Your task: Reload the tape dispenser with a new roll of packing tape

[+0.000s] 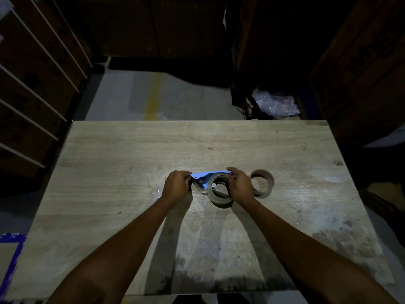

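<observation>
A blue tape dispenser [205, 177] lies at the middle of the wooden table [131, 163]. A brown roll of packing tape [219, 199] sits in the dispenser. My left hand [177, 186] grips the dispenser's left end, fingers curled around it. My right hand [240, 184] holds the right side of the dispenser and the roll, thumb and fingers curled over them. A second brown roll [264, 183] stands on the table just right of my right hand, partly hidden by it.
Stacked cardboard boxes [32, 84] line the left side, and a large box [361, 73] stands at the right. A crumpled plastic bag [275, 104] lies beyond the table's far edge. Blue tape [13, 255] marks the floor at lower left.
</observation>
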{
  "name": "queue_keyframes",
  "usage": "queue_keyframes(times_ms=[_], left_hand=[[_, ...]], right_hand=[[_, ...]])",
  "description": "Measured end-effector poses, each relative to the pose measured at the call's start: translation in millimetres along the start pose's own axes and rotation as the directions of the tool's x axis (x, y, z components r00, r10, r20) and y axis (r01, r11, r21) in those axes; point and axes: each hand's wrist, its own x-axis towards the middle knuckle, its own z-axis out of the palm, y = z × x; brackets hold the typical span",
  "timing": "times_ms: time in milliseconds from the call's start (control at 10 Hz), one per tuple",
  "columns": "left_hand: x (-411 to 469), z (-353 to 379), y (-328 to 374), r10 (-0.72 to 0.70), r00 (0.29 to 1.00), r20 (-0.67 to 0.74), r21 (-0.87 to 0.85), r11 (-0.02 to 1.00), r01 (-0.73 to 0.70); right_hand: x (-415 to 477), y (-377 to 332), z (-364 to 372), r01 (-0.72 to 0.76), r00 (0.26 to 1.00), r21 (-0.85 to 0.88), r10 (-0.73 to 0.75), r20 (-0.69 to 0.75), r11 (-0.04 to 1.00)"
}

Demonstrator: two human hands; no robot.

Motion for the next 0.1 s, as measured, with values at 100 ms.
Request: queue_keyframes(times_ms=[100], left_hand=[[-2.3, -3.0, 7.2, 0.057, 0.994, -0.094, 0.091, 0.995, -0.049]], right_hand=[[-4.8, -4.8, -3.8, 0.088, 0.994, -0.07, -0.093, -0.065, 0.994]])
